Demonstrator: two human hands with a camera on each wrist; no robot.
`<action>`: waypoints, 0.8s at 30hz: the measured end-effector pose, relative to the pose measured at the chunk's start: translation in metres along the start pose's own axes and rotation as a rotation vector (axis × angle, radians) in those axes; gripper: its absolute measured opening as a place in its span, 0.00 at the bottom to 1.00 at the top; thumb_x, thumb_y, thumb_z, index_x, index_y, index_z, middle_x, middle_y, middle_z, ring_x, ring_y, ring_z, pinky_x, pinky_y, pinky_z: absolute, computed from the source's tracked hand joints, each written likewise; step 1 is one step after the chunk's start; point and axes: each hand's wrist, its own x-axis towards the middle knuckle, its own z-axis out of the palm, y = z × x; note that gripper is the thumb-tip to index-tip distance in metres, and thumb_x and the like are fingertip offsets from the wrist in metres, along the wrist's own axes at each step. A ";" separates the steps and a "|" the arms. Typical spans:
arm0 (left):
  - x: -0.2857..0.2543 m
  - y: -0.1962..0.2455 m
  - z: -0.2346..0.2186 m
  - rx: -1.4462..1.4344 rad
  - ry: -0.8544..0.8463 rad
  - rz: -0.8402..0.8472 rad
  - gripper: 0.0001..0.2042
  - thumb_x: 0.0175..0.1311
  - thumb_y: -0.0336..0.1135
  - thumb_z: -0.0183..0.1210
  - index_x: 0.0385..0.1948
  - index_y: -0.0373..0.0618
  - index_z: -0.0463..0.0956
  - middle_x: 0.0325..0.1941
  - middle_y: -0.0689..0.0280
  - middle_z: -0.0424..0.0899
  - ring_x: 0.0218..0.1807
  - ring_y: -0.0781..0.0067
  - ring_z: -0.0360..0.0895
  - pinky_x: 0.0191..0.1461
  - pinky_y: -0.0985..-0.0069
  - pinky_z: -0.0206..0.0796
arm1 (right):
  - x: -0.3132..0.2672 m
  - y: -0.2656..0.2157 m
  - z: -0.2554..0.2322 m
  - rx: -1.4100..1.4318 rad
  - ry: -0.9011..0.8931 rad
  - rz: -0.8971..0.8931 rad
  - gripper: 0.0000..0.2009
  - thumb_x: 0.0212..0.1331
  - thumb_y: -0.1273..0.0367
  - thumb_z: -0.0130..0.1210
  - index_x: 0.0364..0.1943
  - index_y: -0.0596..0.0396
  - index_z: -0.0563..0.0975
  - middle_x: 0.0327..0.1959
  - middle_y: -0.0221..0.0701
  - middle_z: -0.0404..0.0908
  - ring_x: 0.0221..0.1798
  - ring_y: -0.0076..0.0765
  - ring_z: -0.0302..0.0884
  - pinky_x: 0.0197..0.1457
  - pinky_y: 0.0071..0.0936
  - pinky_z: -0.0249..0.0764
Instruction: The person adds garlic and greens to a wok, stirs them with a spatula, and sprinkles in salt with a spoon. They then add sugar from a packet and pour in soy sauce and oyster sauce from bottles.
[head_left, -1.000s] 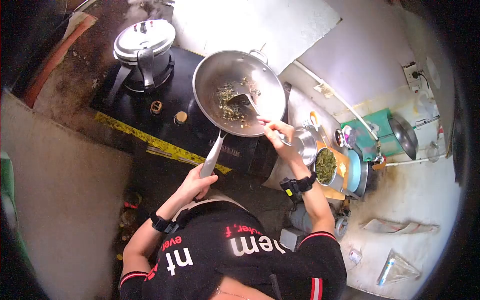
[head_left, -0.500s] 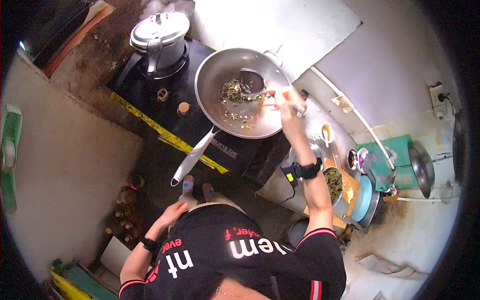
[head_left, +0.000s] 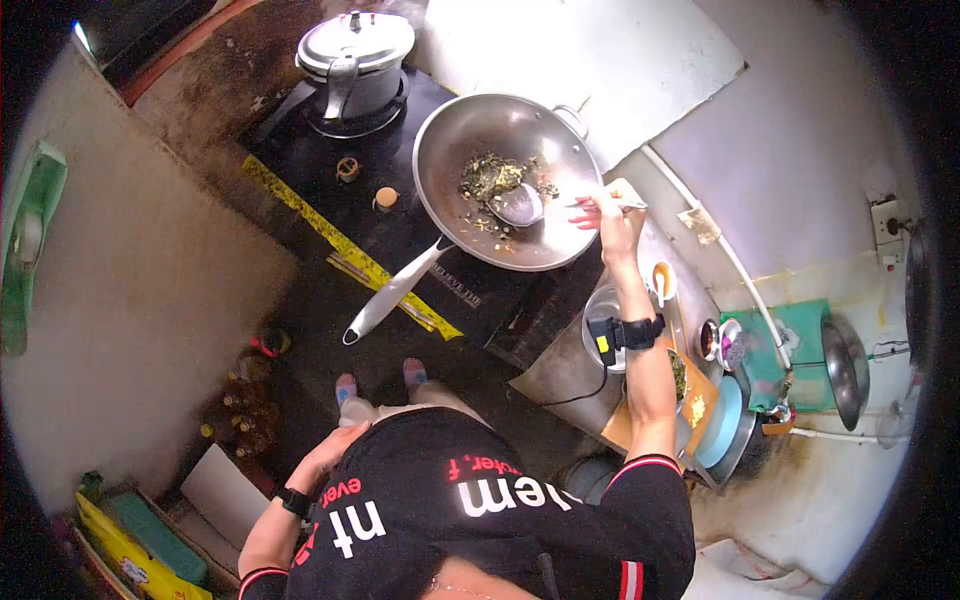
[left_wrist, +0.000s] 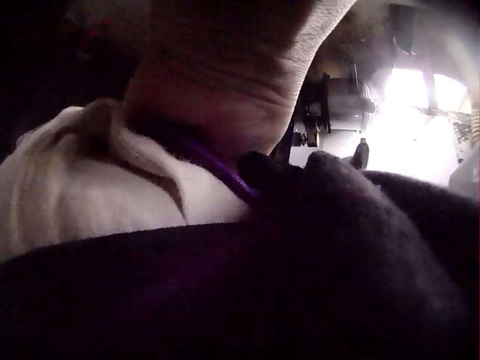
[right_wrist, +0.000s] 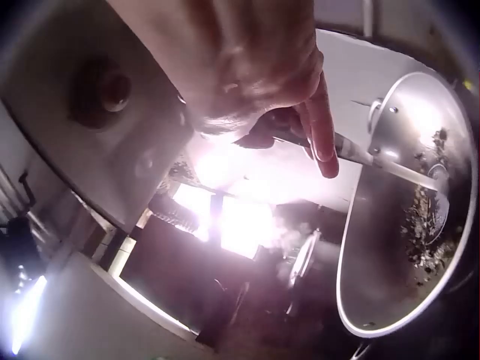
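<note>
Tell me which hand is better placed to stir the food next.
Probably the right hand: it holds the spatula, which reaches into the wok. The left hand is away from the wok.

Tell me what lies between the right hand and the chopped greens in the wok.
The spatula: its shaft runs from the right hand to its head by the chopped greens, as the head and right wrist views show.
</note>
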 end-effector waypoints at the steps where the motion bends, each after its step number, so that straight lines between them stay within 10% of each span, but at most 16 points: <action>1: 0.010 -0.012 -0.009 0.019 -0.049 -0.054 0.23 0.66 0.49 0.46 0.46 0.34 0.73 0.43 0.66 0.78 0.42 0.81 0.72 0.48 0.82 0.64 | 0.002 -0.005 0.002 -0.003 -0.004 -0.005 0.07 0.54 0.71 0.50 0.24 0.61 0.70 0.23 0.42 0.79 0.19 0.35 0.78 0.18 0.23 0.75; 5: 0.018 -0.046 -0.033 0.056 -0.140 -0.151 0.23 0.66 0.50 0.45 0.47 0.35 0.72 0.43 0.66 0.77 0.42 0.81 0.71 0.48 0.81 0.65 | -0.008 -0.040 0.016 -0.310 -0.145 -0.026 0.05 0.53 0.72 0.52 0.27 0.61 0.71 0.26 0.40 0.79 0.24 0.30 0.79 0.23 0.21 0.74; 9: 0.003 -0.060 -0.048 0.029 -0.158 -0.094 0.24 0.67 0.50 0.44 0.47 0.34 0.72 0.43 0.67 0.77 0.43 0.79 0.71 0.49 0.80 0.64 | -0.038 -0.037 0.038 -0.852 -0.521 -0.566 0.08 0.48 0.77 0.53 0.34 0.59 0.70 0.34 0.38 0.78 0.34 0.43 0.76 0.42 0.33 0.71; 13: -0.016 -0.070 -0.071 0.114 -0.237 -0.058 0.24 0.67 0.49 0.43 0.49 0.34 0.71 0.46 0.66 0.76 0.45 0.79 0.70 0.51 0.80 0.63 | -0.071 -0.017 0.042 -0.835 -0.616 -0.486 0.08 0.45 0.80 0.55 0.31 0.58 0.72 0.49 0.43 0.75 0.42 0.45 0.78 0.44 0.29 0.73; 24: -0.029 -0.117 -0.141 0.180 -0.431 -0.266 0.25 0.67 0.52 0.41 0.52 0.37 0.69 0.48 0.65 0.76 0.48 0.77 0.69 0.53 0.77 0.60 | -0.117 0.019 0.037 -1.159 -0.179 -0.606 0.13 0.48 0.79 0.55 0.40 0.57 0.76 0.49 0.43 0.75 0.51 0.44 0.74 0.51 0.30 0.70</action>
